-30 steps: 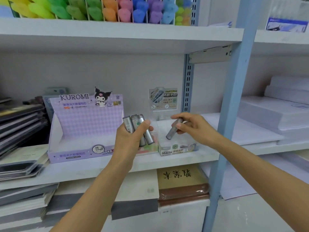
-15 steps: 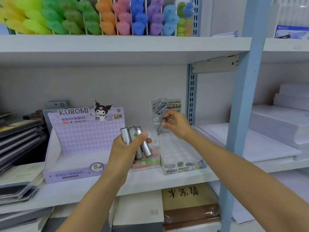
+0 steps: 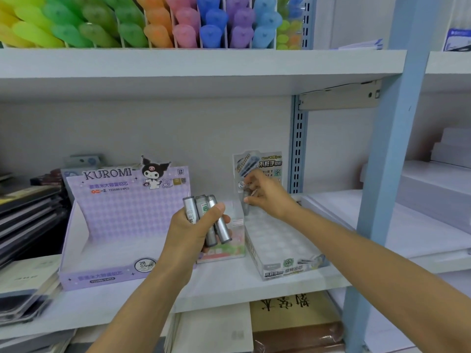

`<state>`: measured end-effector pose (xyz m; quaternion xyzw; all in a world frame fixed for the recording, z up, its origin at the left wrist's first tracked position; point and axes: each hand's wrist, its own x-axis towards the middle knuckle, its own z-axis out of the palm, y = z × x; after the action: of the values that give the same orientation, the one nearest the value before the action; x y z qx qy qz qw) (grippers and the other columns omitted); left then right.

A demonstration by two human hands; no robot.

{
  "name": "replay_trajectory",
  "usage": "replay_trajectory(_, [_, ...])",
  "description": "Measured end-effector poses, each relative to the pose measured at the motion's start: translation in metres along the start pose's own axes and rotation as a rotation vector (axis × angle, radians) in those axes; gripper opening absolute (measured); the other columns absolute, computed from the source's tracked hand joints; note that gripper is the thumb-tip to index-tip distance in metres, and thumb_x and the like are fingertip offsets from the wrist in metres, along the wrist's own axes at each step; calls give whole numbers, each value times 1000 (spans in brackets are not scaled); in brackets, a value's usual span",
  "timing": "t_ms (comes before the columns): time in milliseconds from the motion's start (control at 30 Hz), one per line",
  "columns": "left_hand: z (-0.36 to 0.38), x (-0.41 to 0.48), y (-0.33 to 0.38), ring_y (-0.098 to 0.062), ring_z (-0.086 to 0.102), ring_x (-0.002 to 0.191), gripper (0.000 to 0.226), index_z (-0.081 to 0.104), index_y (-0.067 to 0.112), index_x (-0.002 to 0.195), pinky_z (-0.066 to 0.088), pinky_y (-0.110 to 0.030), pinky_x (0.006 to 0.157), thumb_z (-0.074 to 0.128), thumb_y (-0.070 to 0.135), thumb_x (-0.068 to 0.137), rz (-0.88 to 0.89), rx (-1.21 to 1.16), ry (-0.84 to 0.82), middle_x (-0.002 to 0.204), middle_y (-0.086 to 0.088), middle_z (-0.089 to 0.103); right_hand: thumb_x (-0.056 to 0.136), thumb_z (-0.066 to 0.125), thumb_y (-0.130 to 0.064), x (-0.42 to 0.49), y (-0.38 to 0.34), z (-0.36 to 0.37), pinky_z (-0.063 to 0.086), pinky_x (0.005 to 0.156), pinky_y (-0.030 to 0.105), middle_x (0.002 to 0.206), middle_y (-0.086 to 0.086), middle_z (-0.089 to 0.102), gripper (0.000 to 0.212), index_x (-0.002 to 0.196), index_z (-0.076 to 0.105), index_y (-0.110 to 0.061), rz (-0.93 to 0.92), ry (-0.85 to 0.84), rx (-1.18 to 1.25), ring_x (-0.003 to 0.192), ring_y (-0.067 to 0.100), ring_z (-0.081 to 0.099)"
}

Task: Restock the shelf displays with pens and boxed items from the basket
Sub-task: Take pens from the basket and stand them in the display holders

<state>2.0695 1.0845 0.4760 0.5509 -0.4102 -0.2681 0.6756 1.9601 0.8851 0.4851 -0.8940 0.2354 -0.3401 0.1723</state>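
Left hand [image 3: 195, 226] grips three grey cylindrical tubes [image 3: 215, 221]. Right hand [image 3: 267, 197] pinches a half-hidden fourth tube [image 3: 246, 206] over the clear plastic box [image 3: 285, 253].

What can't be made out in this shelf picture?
Head view only:
- Tube in the right hand: mostly hidden by its fingers.
- Clear display box: glare hides whether its slots are filled.
- Kuromi box small print: too small.
- Basket: outside the frame.
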Motion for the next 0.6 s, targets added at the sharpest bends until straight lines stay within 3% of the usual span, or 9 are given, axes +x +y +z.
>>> replay_trajectory(100, [-1,1,-1,-23,74,72,39,64,16,102,59,-49,77,73,41,73,-8,-16,-5,85,-3,76,81,74,-6,1,0,3,56,80,29,97,-3,60,24,100,60,-10,-49,45,19,85,13,62])
replay_trajectory(200, [-1,-1,-1,-18,74,68,46,64,16,101,61,-37,66,72,45,67,-1,-7,-8,83,-2,76,83,72,-8,0,-1,8,50,74,20,101,-4,52,19,101,67,-10,-94,31,-89,76,5,54])
replay_trajectory(333, [-2,-5,1,-14,72,64,46,66,15,97,55,-23,51,73,46,64,-2,-22,-4,80,-2,76,89,67,-16,-7,-7,4,46,79,26,108,3,52,24,113,68,-14,-23,44,-97,83,17,55])
replay_trajectory(400, [-2,-7,2,-12,72,64,48,67,18,95,53,-20,51,74,50,60,-5,-15,-2,79,-1,76,92,64,-18,-15,-16,-3,50,77,27,107,5,56,26,118,66,-14,10,78,63,82,18,56])
replay_trajectory(500, [1,-10,3,-9,71,65,49,66,24,93,52,-19,51,75,54,55,-3,5,-9,79,-2,75,97,56,-16,-32,-40,-18,49,59,23,84,0,63,18,110,67,-12,25,96,530,65,12,56])
replay_trajectory(600, [7,-14,6,-11,70,65,46,68,24,91,52,-20,52,76,52,55,15,7,-36,80,-6,75,95,57,-25,-47,-61,-30,49,58,21,77,-4,65,23,107,68,-9,36,-80,703,62,10,57])
